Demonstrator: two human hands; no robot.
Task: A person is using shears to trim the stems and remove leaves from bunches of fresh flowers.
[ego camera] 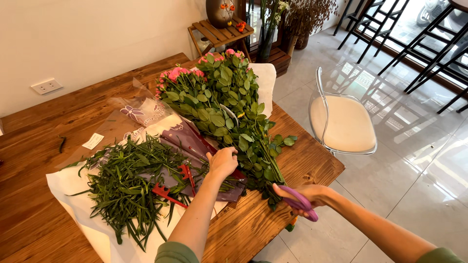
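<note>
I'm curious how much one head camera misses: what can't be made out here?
- Blades of the purple scissors: head view, hidden by the right hand and leaves.
- Rose stem ends: buried in foliage.
- Left hand fingers: curled under, so what they touch is unclear.
- White paper: cut off by the bottom edge.
- Small paper slip: markings too small.

Pink roses (178, 73) with deep green leaves lay at the frame's centre on a warm brown wooden table (39, 146), beside purple wrapping (187, 139) and a red tool (165, 192). Lower right, the right hand (309, 195) gripped purple-handled scissors (302, 202); a white-seated chair (341, 122) stood on pale glossy tiles (414, 180).
</note>
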